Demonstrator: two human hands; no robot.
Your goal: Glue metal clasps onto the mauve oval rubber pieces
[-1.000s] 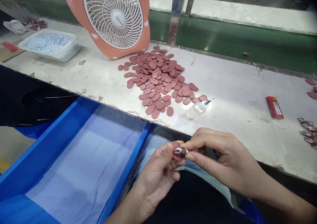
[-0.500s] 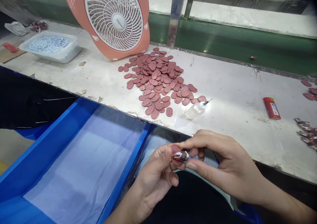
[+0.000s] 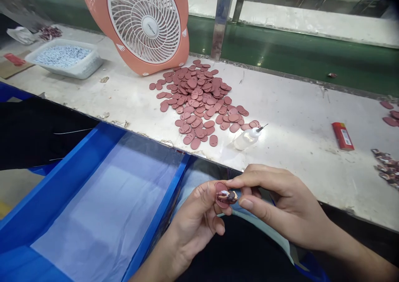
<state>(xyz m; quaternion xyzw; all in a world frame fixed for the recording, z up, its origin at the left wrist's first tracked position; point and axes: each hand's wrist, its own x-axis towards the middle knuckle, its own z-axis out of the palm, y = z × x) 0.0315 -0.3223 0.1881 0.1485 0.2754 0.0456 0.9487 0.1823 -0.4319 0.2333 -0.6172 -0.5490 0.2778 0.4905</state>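
My left hand (image 3: 198, 215) pinches a small reddish-brown oval disc (image 3: 220, 187) between thumb and fingers. Against the disc sits a small dark, cream and white piece (image 3: 229, 197); its exact kind is hard to make out. My right hand (image 3: 280, 203) comes in from the right, its index fingertip at the disc's upper edge. Its thumb is held apart from the piece, leaving a gap. Beyond the hands, a clear bottle (image 3: 246, 139) with a needle tip lies on the bench beside a heap of matching oval discs (image 3: 199, 95).
An orange fan (image 3: 146, 24) stands behind the heap. A plastic tub (image 3: 89, 68) of pale bits is at left, a red lighter (image 3: 343, 136) at right, near small dark pieces (image 3: 386, 167). Below the bench edge is a blue bin (image 3: 77, 165). A green belt (image 3: 289, 55) runs behind.
My right thumb has drawn slightly away from the small piece. The left hand keeps its hold. A small item on the green belt has shifted right.
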